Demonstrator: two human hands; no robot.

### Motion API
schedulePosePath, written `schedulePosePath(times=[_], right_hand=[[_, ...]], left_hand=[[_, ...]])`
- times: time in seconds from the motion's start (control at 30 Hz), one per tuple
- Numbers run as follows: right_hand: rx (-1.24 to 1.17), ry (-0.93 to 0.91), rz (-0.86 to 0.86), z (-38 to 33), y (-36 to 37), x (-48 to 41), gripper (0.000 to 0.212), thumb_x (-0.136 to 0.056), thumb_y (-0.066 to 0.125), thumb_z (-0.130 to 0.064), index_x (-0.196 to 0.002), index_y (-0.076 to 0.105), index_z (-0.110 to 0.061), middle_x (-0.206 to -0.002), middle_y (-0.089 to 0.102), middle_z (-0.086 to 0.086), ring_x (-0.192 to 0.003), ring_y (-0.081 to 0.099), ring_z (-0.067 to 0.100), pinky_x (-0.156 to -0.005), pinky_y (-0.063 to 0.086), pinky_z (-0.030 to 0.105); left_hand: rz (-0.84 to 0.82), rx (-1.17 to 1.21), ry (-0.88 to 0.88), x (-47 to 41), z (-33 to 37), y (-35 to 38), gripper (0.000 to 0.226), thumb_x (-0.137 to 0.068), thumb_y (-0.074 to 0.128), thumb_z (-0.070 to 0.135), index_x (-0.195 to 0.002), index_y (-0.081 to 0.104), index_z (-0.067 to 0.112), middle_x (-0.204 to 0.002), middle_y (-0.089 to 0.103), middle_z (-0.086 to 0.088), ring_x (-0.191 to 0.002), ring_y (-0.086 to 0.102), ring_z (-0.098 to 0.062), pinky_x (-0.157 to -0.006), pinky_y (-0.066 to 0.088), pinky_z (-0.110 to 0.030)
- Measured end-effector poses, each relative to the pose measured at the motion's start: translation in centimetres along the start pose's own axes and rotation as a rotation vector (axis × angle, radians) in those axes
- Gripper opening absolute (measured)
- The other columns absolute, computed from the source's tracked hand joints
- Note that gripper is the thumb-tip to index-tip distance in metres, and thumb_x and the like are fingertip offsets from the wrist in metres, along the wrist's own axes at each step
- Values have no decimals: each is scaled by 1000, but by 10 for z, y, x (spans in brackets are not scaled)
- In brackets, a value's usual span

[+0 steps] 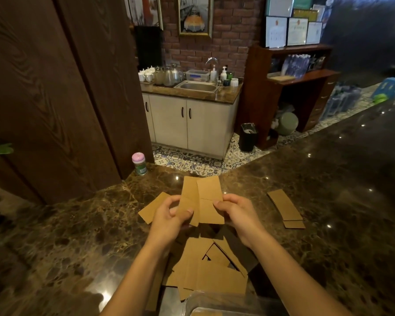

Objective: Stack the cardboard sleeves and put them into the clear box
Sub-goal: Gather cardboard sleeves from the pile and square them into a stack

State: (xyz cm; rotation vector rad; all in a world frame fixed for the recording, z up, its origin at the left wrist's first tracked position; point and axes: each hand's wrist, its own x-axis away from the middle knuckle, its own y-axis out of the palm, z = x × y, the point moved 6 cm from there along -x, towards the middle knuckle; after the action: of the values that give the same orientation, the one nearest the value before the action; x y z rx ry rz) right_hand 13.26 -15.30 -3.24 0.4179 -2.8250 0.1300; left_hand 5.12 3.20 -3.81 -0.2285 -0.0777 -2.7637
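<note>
Clear box [193, 302] nearest; both hands [169, 215] grip perhaps three sleeves [201, 201].

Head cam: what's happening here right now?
A person holds a few flat brown cardboard sleeves in both hands, left hand and right hand, squaring them above the dark marble counter. A loose pile of sleeves lies under the wrists, and a small separate stack sits to the right. The clear plastic box waits at the bottom edge.
</note>
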Motion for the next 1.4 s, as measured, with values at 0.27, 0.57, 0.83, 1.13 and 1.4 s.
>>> schedulePosePath(times=[0.27,0.57,0.83,1.13,1.4], right_hand=[[392,-419,-23,-36,17,21,19,-93,81,-37,-80,83,-23,-74,79,-2,-71,76,14,-72,62,36],[556,-470,-44,-41,17,12,24,-89,69,-65,-86,77,-44,-84,76,-22,-81,70,-7,-67,52,14],[820,-215,-171,5,19,-2,75,-80,88,-51,-144,59,-25,-127,68,-1,-106,66,12,-90,56,29],[964,-8,-248,39,44,-10,109,-60,99,-57,-150,47,-25,-146,56,2,-137,49,26,-107,48,41],[377,70,-338,43,26,-23,20,-85,88,-9,-103,81,-16,-94,85,-2,-92,80,15,-83,65,32]], left_hand=[[-104,31,45,3,21,23,27,-101,67,33,-126,60,28,-109,79,11,-102,75,-7,-89,63,-47],[-169,-46,116,0,35,19,25,-111,43,35,-129,55,48,-122,74,8,-111,72,-11,-80,61,-33],[-141,131,62,-11,39,12,46,-113,39,14,-147,41,46,-111,60,-15,-91,60,-20,-73,56,-29],[-105,109,31,-8,38,8,76,-111,42,7,-148,23,71,-104,54,-13,-87,52,-26,-76,57,-42],[-31,120,-11,-19,24,-1,72,-108,45,3,-116,52,74,-105,63,-9,-73,61,-18,-60,55,-37]])
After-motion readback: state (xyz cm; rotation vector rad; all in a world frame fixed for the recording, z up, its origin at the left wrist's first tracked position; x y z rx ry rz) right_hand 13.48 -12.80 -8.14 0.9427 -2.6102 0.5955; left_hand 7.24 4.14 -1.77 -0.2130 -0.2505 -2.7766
